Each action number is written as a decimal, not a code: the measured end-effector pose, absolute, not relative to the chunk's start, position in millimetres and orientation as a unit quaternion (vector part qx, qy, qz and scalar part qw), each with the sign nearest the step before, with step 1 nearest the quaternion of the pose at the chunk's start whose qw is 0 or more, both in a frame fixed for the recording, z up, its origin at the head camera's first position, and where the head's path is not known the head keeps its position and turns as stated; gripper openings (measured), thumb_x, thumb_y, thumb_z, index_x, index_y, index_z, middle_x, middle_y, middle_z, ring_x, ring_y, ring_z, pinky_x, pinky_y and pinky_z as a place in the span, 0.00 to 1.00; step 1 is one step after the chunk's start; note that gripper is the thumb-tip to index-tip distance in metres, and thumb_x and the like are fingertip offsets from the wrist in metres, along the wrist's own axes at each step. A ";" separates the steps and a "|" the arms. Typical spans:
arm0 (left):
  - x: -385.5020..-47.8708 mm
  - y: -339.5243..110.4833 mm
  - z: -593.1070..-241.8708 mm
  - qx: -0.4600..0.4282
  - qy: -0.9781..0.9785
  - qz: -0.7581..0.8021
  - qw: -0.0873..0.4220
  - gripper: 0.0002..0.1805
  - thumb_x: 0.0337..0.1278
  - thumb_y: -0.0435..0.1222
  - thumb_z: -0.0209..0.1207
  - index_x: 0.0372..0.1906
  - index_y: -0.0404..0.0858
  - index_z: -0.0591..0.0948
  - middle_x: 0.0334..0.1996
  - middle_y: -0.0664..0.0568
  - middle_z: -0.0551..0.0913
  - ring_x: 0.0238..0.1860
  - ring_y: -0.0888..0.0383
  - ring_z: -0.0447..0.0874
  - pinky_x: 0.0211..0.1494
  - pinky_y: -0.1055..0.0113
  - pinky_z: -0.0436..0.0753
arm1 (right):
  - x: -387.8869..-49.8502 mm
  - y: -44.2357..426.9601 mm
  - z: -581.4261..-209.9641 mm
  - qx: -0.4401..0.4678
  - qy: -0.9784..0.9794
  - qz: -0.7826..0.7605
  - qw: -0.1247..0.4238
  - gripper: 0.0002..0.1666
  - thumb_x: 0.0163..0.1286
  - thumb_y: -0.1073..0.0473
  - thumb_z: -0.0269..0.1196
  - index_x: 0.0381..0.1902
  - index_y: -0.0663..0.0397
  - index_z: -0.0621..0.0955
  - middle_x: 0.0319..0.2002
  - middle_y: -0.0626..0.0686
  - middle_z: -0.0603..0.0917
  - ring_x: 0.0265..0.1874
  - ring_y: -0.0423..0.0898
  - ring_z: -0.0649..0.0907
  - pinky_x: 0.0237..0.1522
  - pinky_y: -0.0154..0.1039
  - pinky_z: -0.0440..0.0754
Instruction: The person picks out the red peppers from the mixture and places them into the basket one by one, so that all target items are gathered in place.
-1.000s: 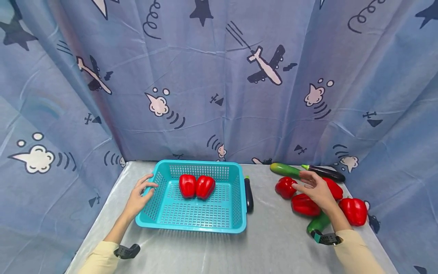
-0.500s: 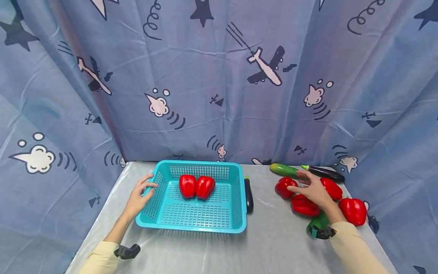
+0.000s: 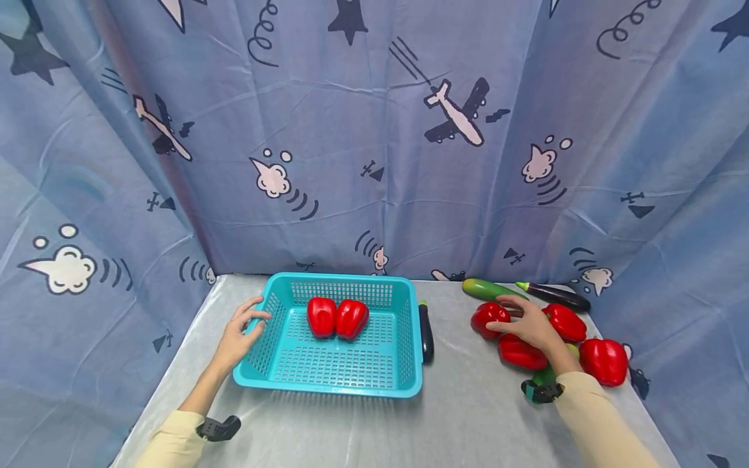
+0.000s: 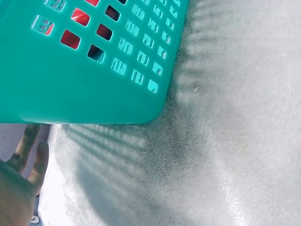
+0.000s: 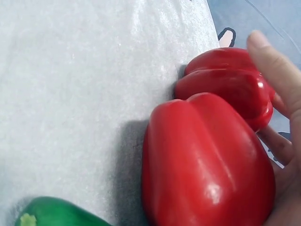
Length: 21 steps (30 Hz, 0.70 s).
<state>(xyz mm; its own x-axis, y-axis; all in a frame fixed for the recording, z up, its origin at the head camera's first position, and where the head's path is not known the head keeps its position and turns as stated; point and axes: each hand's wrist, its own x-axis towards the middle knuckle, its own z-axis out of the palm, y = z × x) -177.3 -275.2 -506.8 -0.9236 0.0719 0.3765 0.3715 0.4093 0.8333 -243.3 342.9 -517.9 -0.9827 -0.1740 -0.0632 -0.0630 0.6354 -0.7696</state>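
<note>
My left hand (image 3: 236, 338) rests at the left rim of a turquoise plastic basket (image 3: 328, 391), its fingers spread; in the left wrist view, fingers (image 4: 41, 162) show beside the basket wall. Two red bell peppers (image 3: 336, 318) lie side by side in the basket. Over on the right, my right hand (image 3: 529, 325) reaches around another red bell pepper (image 3: 484, 320), thumb and fingers spread on either side of it. Whether they touch it is unclear. Beneath this hand lies a further red bell pepper (image 3: 519, 354), large and close in the right wrist view.
A dark eggplant (image 3: 426, 335) lies along the basket's right side. At the back right are a cucumber (image 3: 486, 288) and a second eggplant (image 3: 556, 296). More red peppers (image 3: 604, 361) and a partly hidden green vegetable (image 3: 544, 376) surround the right forearm. A patterned curtain (image 3: 374, 162) encloses the table.
My right hand has moved left, bringing thumb and fingers around the leftmost loose pepper. The left hand and the basket have stayed in place.
</note>
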 end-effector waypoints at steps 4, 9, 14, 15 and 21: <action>-177.9 -274.7 -506.4 -0.135 -0.827 -0.527 0.142 0.08 0.64 0.17 0.56 0.46 0.21 0.82 0.67 0.23 0.64 0.68 0.23 0.58 0.57 0.31 0.62 | -243.3 342.3 -517.1 -0.068 0.903 -0.418 0.065 0.45 0.63 0.47 0.75 0.70 0.63 0.71 0.65 0.70 0.72 0.61 0.70 0.75 0.55 0.63 0.76; -178.3 -274.7 -506.5 -0.136 -0.828 -0.524 0.144 0.08 0.64 0.17 0.56 0.46 0.21 0.82 0.67 0.23 0.64 0.68 0.23 0.58 0.57 0.31 0.62 | -244.0 342.7 -517.7 -0.065 0.907 -0.412 0.062 0.42 0.64 0.48 0.74 0.68 0.63 0.73 0.64 0.70 0.73 0.59 0.70 0.77 0.54 0.62 0.77; -177.8 -275.5 -507.3 -0.135 -0.828 -0.524 0.143 0.08 0.65 0.18 0.56 0.46 0.22 0.82 0.67 0.23 0.64 0.68 0.23 0.58 0.59 0.27 0.60 | -244.6 342.5 -518.7 -0.058 0.910 -0.407 0.059 0.43 0.64 0.46 0.74 0.69 0.63 0.73 0.64 0.70 0.74 0.58 0.69 0.78 0.53 0.61 0.78; -177.8 -275.7 -507.4 -0.135 -0.829 -0.524 0.144 0.08 0.65 0.18 0.56 0.46 0.22 0.82 0.67 0.23 0.64 0.68 0.23 0.58 0.59 0.27 0.60 | -244.8 342.6 -518.9 -0.057 0.910 -0.406 0.058 0.43 0.64 0.46 0.74 0.69 0.63 0.73 0.64 0.70 0.74 0.58 0.69 0.78 0.53 0.61 0.78; -177.8 -275.7 -507.4 -0.136 -0.831 -0.519 0.147 0.08 0.65 0.18 0.57 0.46 0.22 0.82 0.67 0.23 0.65 0.68 0.23 0.59 0.58 0.28 0.62 | -244.5 342.6 -520.0 -0.049 0.911 -0.406 0.052 0.44 0.64 0.45 0.74 0.69 0.64 0.72 0.63 0.71 0.74 0.56 0.70 0.78 0.52 0.61 0.79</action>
<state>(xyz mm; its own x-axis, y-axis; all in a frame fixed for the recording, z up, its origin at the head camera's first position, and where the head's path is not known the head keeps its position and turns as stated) -177.8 -275.7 -507.4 -0.9198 0.0735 0.3856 0.3787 0.4245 0.8225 -244.5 342.6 -520.0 -0.9897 -0.1314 -0.0560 -0.0462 0.6654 -0.7451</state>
